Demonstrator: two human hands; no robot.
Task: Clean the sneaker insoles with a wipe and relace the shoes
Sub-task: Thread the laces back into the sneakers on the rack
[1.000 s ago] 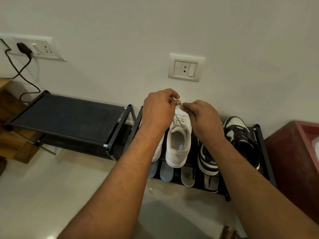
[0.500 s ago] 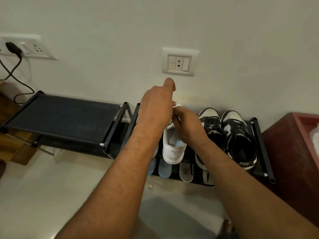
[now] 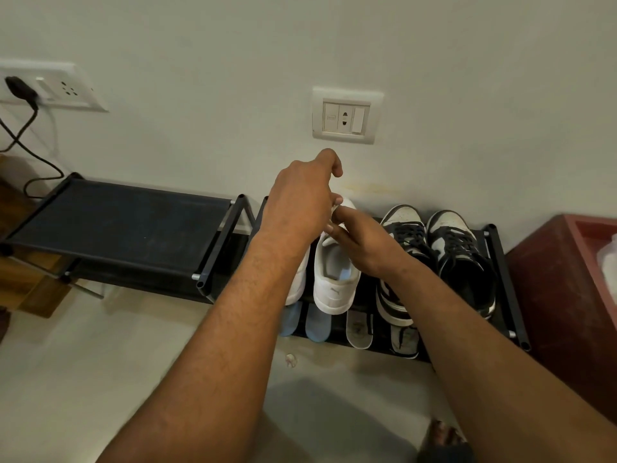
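Left hand [image 3: 300,205]: held above the toe end of the white sneaker [image 3: 334,285], fingers curled, forefinger raised clear. Whether anything was gripped could not be told.

Right hand [image 3: 367,243]: laid over the lacing area of the same sneaker, thumb and forefinger drawn together and pinching white material there. Lace or tongue could not be distinguished. The fingertips of both hands were met at one spot.

White sneaker: stood on the shoe rack [image 3: 509,295], heel toward the viewer, toe toward the wall. A second white sneaker [image 3: 298,282] was set just beside it, largely hidden by the left forearm.

Black-and-white sneakers [image 3: 405,233]: a pair, placed on the same rack, on the right.

Blue insoles [image 3: 317,324] and pale insoles [image 3: 359,329]: seen projecting from the tier beneath the shoes.

Black fabric-topped rack [image 3: 117,225]: stationed to the left.

Wall socket [image 3: 345,115]: mounted above the hands.
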